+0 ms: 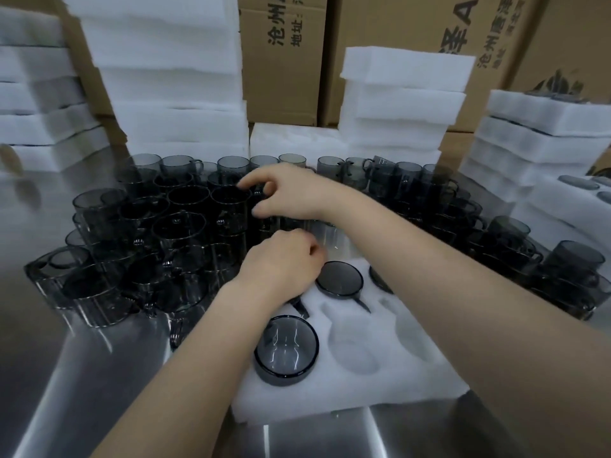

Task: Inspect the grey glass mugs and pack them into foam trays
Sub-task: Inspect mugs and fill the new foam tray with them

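A white foam tray (pixel 413 368) lies in front of me on the steel table. One grey glass mug (pixel 286 350) sits in its front-left slot and another (pixel 339 279) in a back slot. My left hand (pixel 284 262) is curled over a third mug in the back-left slot; only that mug's handle (pixel 302 308) shows beneath it. My right hand (pixel 291 193) reaches over the crowd of stacked mugs (pixel 178 226), with thumb and forefinger pinching the rim of one mug (pixel 231 198). Motion blur softens the fingertips.
More stacked mugs (pixel 509 239) run along the right. Foam tray stacks stand at the back (pixel 172 77), (pixel 403 100), the right (pixel 545 137) and the left (pixel 43 94). Cardboard boxes (pixel 284 44) stand behind. Several tray slots hold nothing.
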`<state>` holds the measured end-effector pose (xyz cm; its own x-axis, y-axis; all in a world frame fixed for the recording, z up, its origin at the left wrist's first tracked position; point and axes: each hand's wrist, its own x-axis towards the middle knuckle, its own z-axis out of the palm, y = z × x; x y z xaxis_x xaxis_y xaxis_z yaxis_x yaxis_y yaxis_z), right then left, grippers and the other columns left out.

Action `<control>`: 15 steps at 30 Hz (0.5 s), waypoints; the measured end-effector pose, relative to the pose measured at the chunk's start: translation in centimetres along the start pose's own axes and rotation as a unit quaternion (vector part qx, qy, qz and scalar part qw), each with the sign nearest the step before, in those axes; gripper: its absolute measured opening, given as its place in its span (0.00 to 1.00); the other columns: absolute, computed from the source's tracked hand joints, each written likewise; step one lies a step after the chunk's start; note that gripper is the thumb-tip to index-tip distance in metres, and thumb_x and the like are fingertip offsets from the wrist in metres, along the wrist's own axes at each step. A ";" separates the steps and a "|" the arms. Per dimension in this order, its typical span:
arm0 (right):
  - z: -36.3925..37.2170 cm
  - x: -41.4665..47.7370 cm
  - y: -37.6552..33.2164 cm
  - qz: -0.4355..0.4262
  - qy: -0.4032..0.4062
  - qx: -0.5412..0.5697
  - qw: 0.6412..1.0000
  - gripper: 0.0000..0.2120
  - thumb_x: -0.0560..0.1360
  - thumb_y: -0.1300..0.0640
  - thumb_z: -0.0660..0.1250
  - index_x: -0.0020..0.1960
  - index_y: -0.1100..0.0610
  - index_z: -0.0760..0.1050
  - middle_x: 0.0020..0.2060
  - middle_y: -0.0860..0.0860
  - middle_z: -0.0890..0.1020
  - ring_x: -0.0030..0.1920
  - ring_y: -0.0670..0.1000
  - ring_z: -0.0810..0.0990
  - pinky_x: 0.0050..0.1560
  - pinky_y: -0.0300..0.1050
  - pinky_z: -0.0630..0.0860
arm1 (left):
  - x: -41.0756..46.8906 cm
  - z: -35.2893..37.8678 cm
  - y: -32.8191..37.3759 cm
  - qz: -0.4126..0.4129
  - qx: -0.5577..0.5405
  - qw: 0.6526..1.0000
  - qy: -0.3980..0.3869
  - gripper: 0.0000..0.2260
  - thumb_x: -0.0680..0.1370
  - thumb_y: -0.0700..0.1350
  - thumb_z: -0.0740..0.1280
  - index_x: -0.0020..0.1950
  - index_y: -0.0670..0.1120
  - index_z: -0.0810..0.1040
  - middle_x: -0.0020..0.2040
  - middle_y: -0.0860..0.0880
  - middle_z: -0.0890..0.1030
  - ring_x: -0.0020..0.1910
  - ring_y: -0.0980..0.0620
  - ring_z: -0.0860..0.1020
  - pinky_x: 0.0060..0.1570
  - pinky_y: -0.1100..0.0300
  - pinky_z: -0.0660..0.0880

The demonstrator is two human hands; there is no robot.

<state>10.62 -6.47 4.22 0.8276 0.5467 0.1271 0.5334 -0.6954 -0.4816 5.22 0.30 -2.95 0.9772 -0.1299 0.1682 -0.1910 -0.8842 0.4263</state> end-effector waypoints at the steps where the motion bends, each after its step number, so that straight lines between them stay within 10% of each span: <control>1: 0.6 0.5 -0.3 -0.016 -0.003 -0.022 1.000 0.22 0.75 0.58 0.70 0.68 0.49 0.75 0.45 0.39 0.71 0.51 0.42 0.70 0.36 0.20 0.64 | 0.0 0.0 -0.1 0.005 0.001 1.000 0.002 0.13 0.81 0.53 0.58 0.48 0.47 0.77 0.48 0.46 0.80 0.49 0.40 0.78 0.40 0.54 0.70; 8: 2.7 1.8 0.1 -0.043 0.074 -0.111 0.990 0.06 0.76 0.57 0.69 0.52 0.52 0.82 0.46 0.48 0.81 0.49 0.50 0.78 0.50 0.45 0.75 | -0.2 0.0 -0.2 0.012 -0.024 0.999 0.018 0.07 0.80 0.49 0.58 0.50 0.48 0.74 0.43 0.48 0.76 0.40 0.45 0.74 0.31 0.58 0.62; 15: -0.2 -0.9 1.6 -0.010 0.174 0.021 0.984 0.04 0.74 0.57 0.72 0.48 0.53 0.84 0.40 0.44 0.81 0.44 0.42 0.77 0.45 0.31 0.70 | -0.6 -0.7 0.6 -0.032 -0.047 0.982 0.182 0.09 0.76 0.51 0.63 0.40 0.47 0.75 0.39 0.45 0.79 0.41 0.37 0.76 0.37 0.55 0.68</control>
<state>10.79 -8.14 3.54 0.8304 0.3626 0.4230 0.5491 -0.6613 -0.5110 4.45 0.12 -2.18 0.8924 0.1088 0.4380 -0.1545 -0.8382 0.5231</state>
